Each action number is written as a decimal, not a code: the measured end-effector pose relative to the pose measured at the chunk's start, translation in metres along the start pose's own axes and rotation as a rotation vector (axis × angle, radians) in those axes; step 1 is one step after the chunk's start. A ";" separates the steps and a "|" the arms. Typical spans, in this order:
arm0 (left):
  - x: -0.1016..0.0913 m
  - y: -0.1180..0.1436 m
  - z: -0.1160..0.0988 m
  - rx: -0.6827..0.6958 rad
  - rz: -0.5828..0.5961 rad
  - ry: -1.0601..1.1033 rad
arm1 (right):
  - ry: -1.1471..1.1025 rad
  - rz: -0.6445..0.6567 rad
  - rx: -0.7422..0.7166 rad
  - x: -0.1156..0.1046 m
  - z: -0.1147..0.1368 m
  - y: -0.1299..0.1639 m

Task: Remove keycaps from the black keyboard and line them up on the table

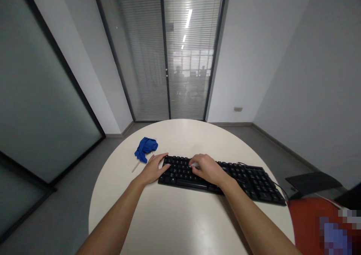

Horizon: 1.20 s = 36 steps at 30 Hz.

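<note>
The left hand (153, 169), spread open, steadies the left end of one black computer keyboard (180, 172); the right hand (208, 168), fingers curled, pinches one small whitish piece (194, 165) over its keys. Beyond the left hand, one crumpled blue cloth (146, 147) and one pale stick (135, 167) share the single round table (175, 221)

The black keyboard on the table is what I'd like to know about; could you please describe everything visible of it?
The black keyboard looks plastic, with pale-marked keys, a long space bar along the near edge and a number pad at the right end. A dark cable shows there too. It lies keys up on the pale table, slanted, its right end nearer the wearer. The left hand touches its left end; the right hand, holding something white, covers part of the middle.
</note>
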<state>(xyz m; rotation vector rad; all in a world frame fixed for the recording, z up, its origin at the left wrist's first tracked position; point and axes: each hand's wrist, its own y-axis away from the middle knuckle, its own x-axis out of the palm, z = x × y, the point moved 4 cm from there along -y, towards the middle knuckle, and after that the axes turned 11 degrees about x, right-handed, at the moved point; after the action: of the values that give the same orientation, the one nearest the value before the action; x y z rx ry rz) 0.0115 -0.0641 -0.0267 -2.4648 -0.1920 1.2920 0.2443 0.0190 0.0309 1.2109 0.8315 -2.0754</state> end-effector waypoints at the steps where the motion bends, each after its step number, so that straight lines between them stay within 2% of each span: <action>1: 0.000 0.000 0.000 0.003 -0.004 0.000 | 0.003 -0.002 -0.007 0.000 0.000 0.000; 6: 0.000 0.000 -0.001 0.006 -0.014 0.006 | 0.015 -0.008 -0.024 0.000 0.002 0.001; 16: -0.001 0.000 -0.002 -0.006 -0.001 0.009 | -0.031 0.068 -0.027 -0.001 0.004 0.004; 25: -0.005 0.000 -0.009 -0.020 -0.007 0.015 | -0.056 0.032 -0.046 0.003 0.010 0.005; 36: -0.002 0.000 -0.004 0.001 -0.019 0.011 | -0.123 0.034 -0.098 0.008 0.019 0.004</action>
<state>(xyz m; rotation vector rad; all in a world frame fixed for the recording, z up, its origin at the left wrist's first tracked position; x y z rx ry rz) 0.0131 -0.0660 -0.0233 -2.4628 -0.2122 1.2704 0.2339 0.0006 0.0307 1.0278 0.8396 -2.0348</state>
